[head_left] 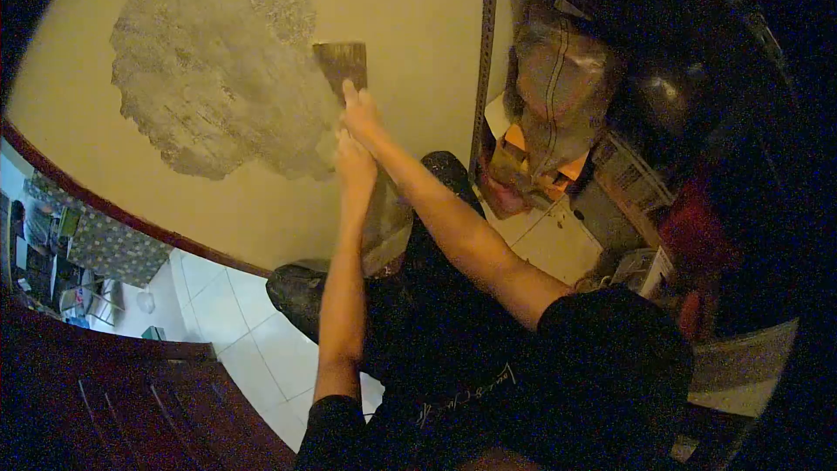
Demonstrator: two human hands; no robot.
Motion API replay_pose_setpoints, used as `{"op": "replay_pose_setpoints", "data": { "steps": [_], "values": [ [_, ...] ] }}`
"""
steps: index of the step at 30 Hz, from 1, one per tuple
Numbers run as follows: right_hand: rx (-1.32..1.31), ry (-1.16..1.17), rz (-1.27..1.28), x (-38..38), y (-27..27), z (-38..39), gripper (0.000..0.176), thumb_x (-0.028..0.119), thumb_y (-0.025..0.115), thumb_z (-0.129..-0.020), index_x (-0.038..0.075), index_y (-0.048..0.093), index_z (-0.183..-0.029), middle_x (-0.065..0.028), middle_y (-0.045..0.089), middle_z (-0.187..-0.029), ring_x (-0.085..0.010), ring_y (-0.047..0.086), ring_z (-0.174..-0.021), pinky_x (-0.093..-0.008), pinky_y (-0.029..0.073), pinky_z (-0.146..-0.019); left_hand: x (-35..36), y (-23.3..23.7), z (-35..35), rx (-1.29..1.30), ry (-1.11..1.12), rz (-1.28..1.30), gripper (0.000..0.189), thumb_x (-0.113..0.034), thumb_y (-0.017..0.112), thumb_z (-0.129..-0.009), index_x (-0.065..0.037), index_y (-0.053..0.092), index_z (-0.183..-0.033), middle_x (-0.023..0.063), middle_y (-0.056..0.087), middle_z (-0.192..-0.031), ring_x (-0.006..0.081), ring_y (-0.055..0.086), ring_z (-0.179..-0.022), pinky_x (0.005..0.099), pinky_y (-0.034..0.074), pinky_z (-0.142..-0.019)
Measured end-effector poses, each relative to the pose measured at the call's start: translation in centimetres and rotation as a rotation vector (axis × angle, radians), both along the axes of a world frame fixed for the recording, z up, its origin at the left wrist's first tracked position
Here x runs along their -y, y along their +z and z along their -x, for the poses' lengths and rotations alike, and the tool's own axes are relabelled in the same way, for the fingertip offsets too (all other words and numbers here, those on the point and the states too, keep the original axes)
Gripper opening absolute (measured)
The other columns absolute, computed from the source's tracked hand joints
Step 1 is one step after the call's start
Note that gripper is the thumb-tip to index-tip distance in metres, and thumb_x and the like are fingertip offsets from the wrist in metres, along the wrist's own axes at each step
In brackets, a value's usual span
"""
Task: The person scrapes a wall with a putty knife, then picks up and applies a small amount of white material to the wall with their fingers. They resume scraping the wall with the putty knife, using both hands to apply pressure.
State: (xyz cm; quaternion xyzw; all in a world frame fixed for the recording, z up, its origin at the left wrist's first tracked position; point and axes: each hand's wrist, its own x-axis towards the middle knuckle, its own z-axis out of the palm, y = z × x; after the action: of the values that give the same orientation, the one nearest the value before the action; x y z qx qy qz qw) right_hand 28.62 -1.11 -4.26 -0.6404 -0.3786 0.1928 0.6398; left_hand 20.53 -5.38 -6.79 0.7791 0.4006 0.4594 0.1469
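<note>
A wide-bladed scraper (343,65) points upward, its dull blade against the pale yellow wall (410,0). My right hand (362,118) is closed round its handle, with a finger stretched along towards the blade. Just below, my left hand (356,164) is closed at the lower end of the same handle, close against the right; the handle itself is mostly hidden by the fingers. Left of the blade spreads a large, rough grey patch (218,70) with ragged edges, where the wall's paint is absent. The blade sits by this patch's right edge.
A perforated metal upright (486,61) stands right of the wall section. Beyond it are a clear plastic bag (558,78) and stacked items in shadow. White floor tiles (253,314) and a dark red door (131,410) lie lower left. My dark shoes (296,296) are near the wall's base.
</note>
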Motion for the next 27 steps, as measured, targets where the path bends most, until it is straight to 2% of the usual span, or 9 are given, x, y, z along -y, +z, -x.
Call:
{"op": "replay_pose_setpoints", "data": {
  "steps": [3,5,10,12,13,15,20,24,27],
  "values": [
    [0.381,-0.022,-0.087,-2.6,7.1,-1.4,0.053,0.047,0.039,-0.095,-0.002,0.054,-0.105,-0.0254,0.059,-0.095,-0.0349,0.06,-0.088,-0.0461,0.046,-0.077,-6.5,1.9,-1.5,-0.013,0.046,-0.323,0.031,-0.024,0.045,-0.093,-0.001,0.055,-0.112,0.0277,0.059,-0.103,0.0476,0.057,-0.088,0.0525,0.046,-0.073],
    [-0.023,0.023,-0.112,-0.7,12.1,-0.8,0.037,0.035,0.047,-0.092,0.002,0.054,-0.107,-0.0267,0.057,-0.099,-0.038,0.057,-0.092,-0.0461,0.045,-0.083,-1.7,10.1,-0.6,0.0,-0.054,-0.167,0.03,-0.023,0.045,-0.093,0.0,0.056,-0.109,0.0285,0.059,-0.104,0.048,0.057,-0.089,0.0521,0.047,-0.072],
    [0.56,-0.084,-0.061,0.9,7.3,-1.0,0.052,0.016,0.059,-0.081,0.008,0.046,-0.131,-0.0278,0.05,-0.113,-0.0412,0.052,-0.104,-0.0448,0.043,-0.09,0.8,7.7,-0.5,0.006,0.031,0.084,0.035,-0.03,0.042,-0.095,0.0,0.055,-0.107,0.0292,0.057,-0.108,0.0498,0.056,-0.091,0.0549,0.045,-0.074],
    [0.345,0.061,-0.113,1.4,2.8,-1.4,0.062,0.015,0.061,-0.08,0.009,0.04,-0.138,-0.0242,0.048,-0.111,-0.0373,0.05,-0.105,-0.0431,0.043,-0.088,1.7,4.2,-0.3,0.035,-0.025,0.029,0.04,-0.034,0.042,-0.095,0.0,0.054,-0.112,0.0286,0.057,-0.111,0.0497,0.055,-0.094,0.0548,0.045,-0.077],
    [0.556,-0.012,0.047,3.4,2.0,-0.9,0.045,0.018,0.06,-0.084,0.006,0.049,-0.126,-0.0173,0.053,-0.096,-0.0298,0.055,-0.092,-0.0385,0.047,-0.079,3.0,3.1,-0.2,0.045,-0.021,0.066,0.039,-0.032,0.041,-0.096,-0.001,0.054,-0.115,0.0282,0.057,-0.112,0.0494,0.055,-0.095,0.0539,0.045,-0.078],
    [-0.498,0.257,-0.098,4.7,-1.8,-0.4,0.028,0.025,0.062,-0.086,0.005,0.055,-0.105,-0.008,0.054,-0.079,-0.02,0.057,-0.077,-0.0318,0.047,-0.067,5.4,0.8,0.5,0.056,-0.013,0.12,0.04,-0.031,0.04,-0.096,-0.001,0.053,-0.118,0.0277,0.057,-0.112,0.049,0.055,-0.097,0.053,0.045,-0.079],
    [-0.292,0.223,-0.225,7.9,-13.0,2.0,0.025,0.03,0.057,-0.091,0.005,0.055,-0.091,-0.0048,0.055,-0.073,-0.0157,0.054,-0.061,-0.0298,0.047,-0.061,7.5,-6.3,3.3,-0.038,-0.064,-0.092,0.034,-0.021,0.038,-0.096,0.0,0.054,-0.117,0.0264,0.057,-0.114,0.0452,0.055,-0.099,0.0507,0.046,-0.079],
    [-0.254,0.624,-0.092,10.2,-14.1,2.1,0.035,0.031,0.05,-0.095,0.002,0.061,-0.08,-0.0074,0.06,-0.073,-0.0164,0.057,-0.066,-0.0281,0.047,-0.063,9.6,-6.4,4.6,-0.098,0.023,0.229,0.032,-0.023,0.039,-0.096,-0.001,0.057,-0.111,0.0247,0.06,-0.108,0.043,0.057,-0.097,0.0499,0.047,-0.077],
    [-0.272,0.649,-0.036,13.0,-9.1,2.9,0.039,0.033,0.049,-0.096,0.001,0.061,-0.077,-0.0072,0.059,-0.069,-0.0165,0.056,-0.065,-0.0297,0.046,-0.062,10.0,-6.5,5.8,0.213,-0.093,0.21,0.03,-0.026,0.042,-0.096,-0.001,0.059,-0.102,0.023,0.063,-0.098,0.0428,0.059,-0.091,0.0482,0.047,-0.072]
  ]
}}
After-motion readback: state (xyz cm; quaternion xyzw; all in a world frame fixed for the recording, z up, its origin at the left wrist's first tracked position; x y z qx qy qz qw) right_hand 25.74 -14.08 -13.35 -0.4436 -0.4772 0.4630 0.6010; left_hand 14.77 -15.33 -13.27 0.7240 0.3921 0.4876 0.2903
